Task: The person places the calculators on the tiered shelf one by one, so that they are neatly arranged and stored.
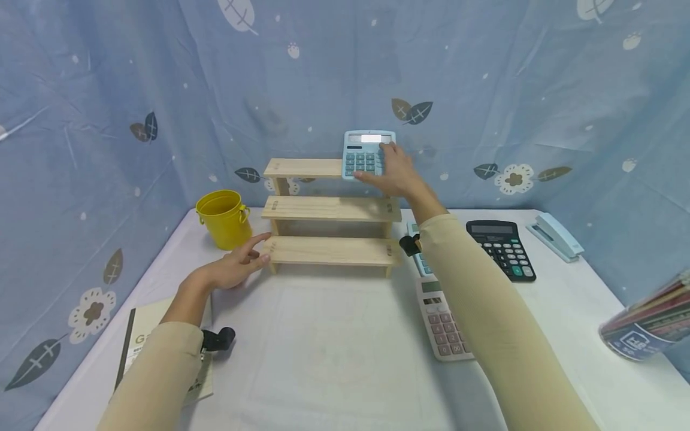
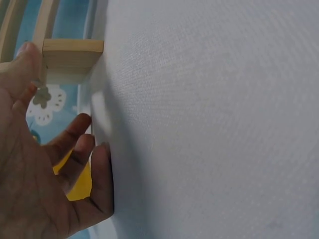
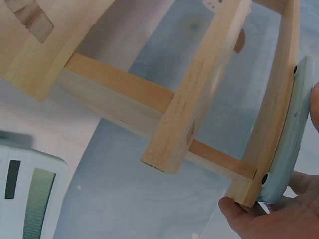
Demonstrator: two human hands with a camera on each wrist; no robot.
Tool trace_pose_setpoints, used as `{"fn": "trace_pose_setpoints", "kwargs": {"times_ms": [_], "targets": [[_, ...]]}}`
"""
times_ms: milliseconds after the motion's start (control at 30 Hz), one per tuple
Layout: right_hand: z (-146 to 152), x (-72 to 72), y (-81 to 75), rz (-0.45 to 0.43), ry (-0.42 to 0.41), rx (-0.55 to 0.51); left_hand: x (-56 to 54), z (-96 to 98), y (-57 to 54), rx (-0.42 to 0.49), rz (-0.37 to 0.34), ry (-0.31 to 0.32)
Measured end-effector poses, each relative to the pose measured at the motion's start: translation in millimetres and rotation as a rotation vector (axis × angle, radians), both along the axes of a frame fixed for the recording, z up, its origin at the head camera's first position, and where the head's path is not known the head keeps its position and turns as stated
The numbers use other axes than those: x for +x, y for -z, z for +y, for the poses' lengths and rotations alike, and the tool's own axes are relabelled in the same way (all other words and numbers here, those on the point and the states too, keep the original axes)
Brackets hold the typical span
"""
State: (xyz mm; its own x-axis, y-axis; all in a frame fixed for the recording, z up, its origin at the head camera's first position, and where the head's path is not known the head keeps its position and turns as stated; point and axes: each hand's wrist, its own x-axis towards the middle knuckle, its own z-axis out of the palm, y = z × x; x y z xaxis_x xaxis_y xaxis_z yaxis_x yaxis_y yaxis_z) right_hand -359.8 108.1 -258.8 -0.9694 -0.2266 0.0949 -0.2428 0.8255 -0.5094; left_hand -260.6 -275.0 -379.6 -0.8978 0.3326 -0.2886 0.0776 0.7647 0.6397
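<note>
A three-step wooden shelf (image 1: 329, 208) stands at the back of the table. On the right part of its top step lies a light blue calculator (image 1: 362, 157), keys up. My right hand (image 1: 400, 172) grips this calculator by its right side, thumb at the lower edge. In the right wrist view, the calculator's side (image 3: 291, 134) lies along the top plank, with fingers around the plank's end. At the left end of the bottom step, my left hand (image 1: 233, 268) pinches the plank between thumb and index finger. Its other fingers are loosely bent near the tabletop.
Right of the shelf lie another blue calculator (image 1: 424, 263), a pinkish one (image 1: 439, 326) partly under my sleeve, a black one (image 1: 504, 248) and a light blue stapler (image 1: 556, 236). A pencil holder (image 1: 636, 341) stands far right. Left are a yellow bucket (image 1: 223, 221) and a notebook (image 1: 142, 326).
</note>
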Motion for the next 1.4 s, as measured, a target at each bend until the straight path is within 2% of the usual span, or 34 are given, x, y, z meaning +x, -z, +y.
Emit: {"fn": "trace_pose_setpoints", "kwargs": {"times_ms": [200,500,633,800,933,1067,1200,1400], "targets": [[0,-1.5,0.0,0.007,-0.003,-0.018,-0.5,-2.1,-1.7,0.008,-0.004,0.01],[3,-1.7,2.8,0.009,-0.01,-0.072,-1.6,-1.8,5.1,0.027,-0.012,-0.024],[7,-2.9,2.0,0.062,-0.055,-0.139,-2.0,-0.3,3.7,0.031,0.0,-0.016],[13,-1.2,2.7,0.09,-0.115,-0.183,-8.9,-5.1,9.7,0.038,-0.002,-0.011],[14,6.5,0.3,0.076,-0.142,-0.158,-8.3,-10.6,11.1,0.049,-0.02,-0.007],[21,18.9,-6.1,0.096,-0.148,-0.127,-5.2,-10.5,6.8,0.061,-0.026,0.022],[27,33.0,-12.8,0.1,-0.177,-0.065,0.2,-11.0,3.2,0.063,-0.046,0.023],[45,55.6,-16.4,0.079,-0.148,0.039,-0.5,-10.1,4.7,0.086,-0.033,0.031]]}}
